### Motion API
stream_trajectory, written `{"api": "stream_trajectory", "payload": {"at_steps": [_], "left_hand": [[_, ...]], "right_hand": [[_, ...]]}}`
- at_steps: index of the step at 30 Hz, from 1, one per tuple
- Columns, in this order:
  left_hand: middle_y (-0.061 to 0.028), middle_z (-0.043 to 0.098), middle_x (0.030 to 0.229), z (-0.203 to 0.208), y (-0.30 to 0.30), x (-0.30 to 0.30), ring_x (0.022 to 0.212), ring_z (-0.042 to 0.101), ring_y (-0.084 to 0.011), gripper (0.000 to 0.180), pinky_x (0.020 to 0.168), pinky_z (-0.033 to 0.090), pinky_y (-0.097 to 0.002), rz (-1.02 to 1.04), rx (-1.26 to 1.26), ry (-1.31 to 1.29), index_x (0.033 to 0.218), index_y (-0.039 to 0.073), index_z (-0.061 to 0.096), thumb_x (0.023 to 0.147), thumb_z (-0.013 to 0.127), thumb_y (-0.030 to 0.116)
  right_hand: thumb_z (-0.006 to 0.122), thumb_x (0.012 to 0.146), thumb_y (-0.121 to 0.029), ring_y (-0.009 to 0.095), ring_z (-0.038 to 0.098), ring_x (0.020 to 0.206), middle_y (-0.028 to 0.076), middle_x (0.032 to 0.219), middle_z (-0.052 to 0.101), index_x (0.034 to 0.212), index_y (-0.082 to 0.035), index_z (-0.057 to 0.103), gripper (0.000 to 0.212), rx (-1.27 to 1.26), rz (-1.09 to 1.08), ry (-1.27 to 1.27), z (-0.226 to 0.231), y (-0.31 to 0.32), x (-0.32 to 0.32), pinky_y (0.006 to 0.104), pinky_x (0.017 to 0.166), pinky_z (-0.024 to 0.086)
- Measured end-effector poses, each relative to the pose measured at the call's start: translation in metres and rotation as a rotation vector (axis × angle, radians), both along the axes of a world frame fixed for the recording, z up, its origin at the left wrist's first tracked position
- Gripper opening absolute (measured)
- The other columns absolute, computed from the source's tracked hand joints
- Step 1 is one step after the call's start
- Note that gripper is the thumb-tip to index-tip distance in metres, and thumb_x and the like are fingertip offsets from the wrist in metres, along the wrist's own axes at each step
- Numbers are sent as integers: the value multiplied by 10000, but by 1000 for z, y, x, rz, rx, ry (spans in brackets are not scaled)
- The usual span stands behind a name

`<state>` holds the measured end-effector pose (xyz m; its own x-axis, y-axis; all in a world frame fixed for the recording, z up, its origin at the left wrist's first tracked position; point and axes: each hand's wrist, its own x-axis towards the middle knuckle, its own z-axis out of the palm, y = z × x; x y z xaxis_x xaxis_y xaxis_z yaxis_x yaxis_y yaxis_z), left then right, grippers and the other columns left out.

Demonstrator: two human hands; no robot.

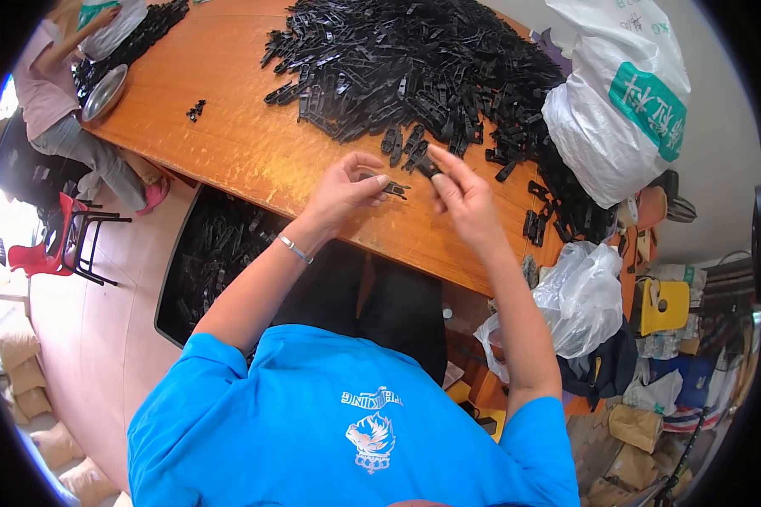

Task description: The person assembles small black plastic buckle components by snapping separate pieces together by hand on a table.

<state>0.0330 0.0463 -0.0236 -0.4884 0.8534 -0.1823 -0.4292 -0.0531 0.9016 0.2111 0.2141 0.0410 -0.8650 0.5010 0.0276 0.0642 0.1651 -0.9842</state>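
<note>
Above the near edge of the orange-brown wooden table (216, 127), my left hand (340, 193) pinches a small black plastic clip-like piece (396, 190) between thumb and fingers. My right hand (469, 203), a short way to the right, grips another black plastic piece (429, 166) between thumb and forefinger. The two pieces are apart. Just beyond my fingers, a few loose black pieces (391, 142) lie at the front of a large heap of black clip-like pieces (414, 63).
A white and green sack (600, 110) stands right of the heap. Clear plastic bags (579, 296) lie by my right forearm. A black tub (220, 253) of similar pieces sits below the table's left edge. Another person (63, 93) sits at far left near a metal bowl (106, 93) and red chair (46, 245).
</note>
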Motion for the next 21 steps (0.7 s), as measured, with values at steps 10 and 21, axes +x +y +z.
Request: {"api": "stream_trajectory", "payload": {"at_steps": [10, 21], "left_hand": [[-90, 718, 1160, 25, -18, 31, 1037, 723, -144, 323, 914, 629, -276, -53, 12, -43, 1386, -13, 620, 1078, 639, 82], [-44, 756, 1136, 28, -37, 32, 981, 682, -89, 436, 889, 552, -253, -87, -30, 88, 1433, 42, 638, 1022, 753, 131]], "right_hand": [[762, 943, -65, 453, 708, 880, 222, 1073, 694, 1305, -45, 679, 372, 799, -47, 67, -10, -48, 22, 486, 747, 592], [836, 825, -68, 343, 697, 1034, 127, 1107, 684, 1200, -27, 706, 400, 1034, 18, 21, -1, -52, 22, 455, 873, 579]]}}
